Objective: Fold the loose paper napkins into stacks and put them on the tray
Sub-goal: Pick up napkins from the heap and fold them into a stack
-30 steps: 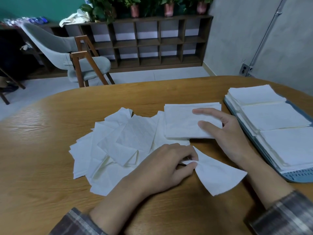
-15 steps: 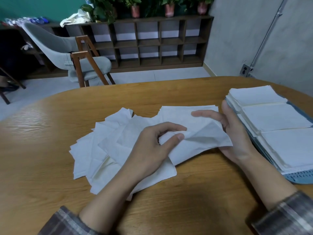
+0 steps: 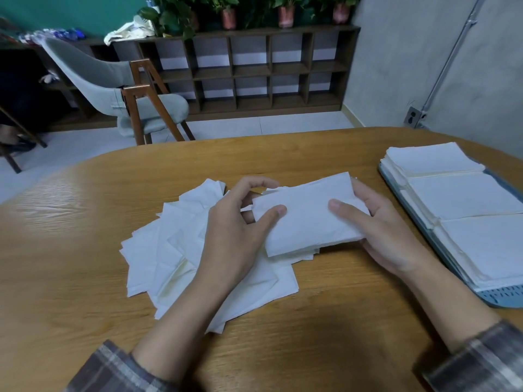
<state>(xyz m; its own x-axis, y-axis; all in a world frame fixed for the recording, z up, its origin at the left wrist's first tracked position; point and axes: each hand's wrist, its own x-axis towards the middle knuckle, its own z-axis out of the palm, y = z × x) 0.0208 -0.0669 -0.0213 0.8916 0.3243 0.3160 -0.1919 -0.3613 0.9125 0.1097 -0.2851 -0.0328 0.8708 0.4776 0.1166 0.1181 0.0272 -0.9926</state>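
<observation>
Pale wooden worktop (image 3: 85, 250) with a rounded edge across the head view, backed by a dark wooden cubby shelf (image 3: 254, 69), potted green plants (image 3: 229, 15) along its top, and a grey upholstered chair (image 3: 113, 89) on wooden legs.

Held just above the middle of the worktop: a folded white paper napkin bundle (image 3: 308, 219), gripped from both ends. Left hand (image 3: 235, 230) pinching the left end, thumb on top, fingers curled behind and beneath. Right hand (image 3: 387, 230) cradling the right end, thumb laid across the top, fingers under and behind.

Under and to the left of the bundle, spread on the worktop: a heap of loose white paper napkins (image 3: 158, 250), overlapping at odd angles, partly covered by the left forearm.

Well to the right: a blue-grey perforated plastic tray (image 3: 506, 298), carrying three stacks of folded white napkins (image 3: 467, 199) in a row, edge to edge.

Seems well along but unfinished: three stacks placed, one bundle in hand and not yet on the tray, a fair heap left to fold.
</observation>
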